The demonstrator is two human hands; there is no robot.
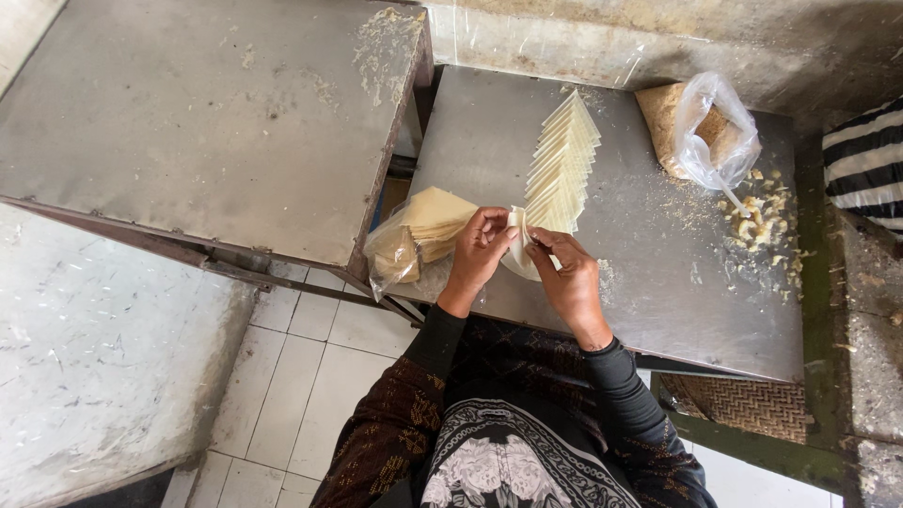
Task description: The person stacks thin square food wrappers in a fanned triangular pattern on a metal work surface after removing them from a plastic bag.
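Pinching a thin pale dough sheet [519, 246] between them, both hands meet over the near edge of the metal desk [658, 282]; the left hand [480, 249] grips the sheet's left side with fingers curled onto it, and the right hand [567, 273] nips its right side between thumb and fingertips, so the sheet is folded or bent upward between the two. Just beyond the sheet, touching or nearly touching it, a long overlapping row of the same pale square sheets [562, 165] runs away across the desk toward the wall. To the left of the left hand, a clear plastic bag holding a stack of yellowish sheets [423, 230] sits at the desk's left edge, partly hanging over it. At the far right of the desk lies a crumpled clear plastic bag [715, 132] on top of a brownish block, and near it a scatter of pale crumbs and scraps [762, 221]. A second, higher metal surface [207, 122], dusted with flour and bits, stands to the left, well apart from the hands. Below is a white tiled floor [301, 376], and a striped cloth [865, 165] shows at the right edge
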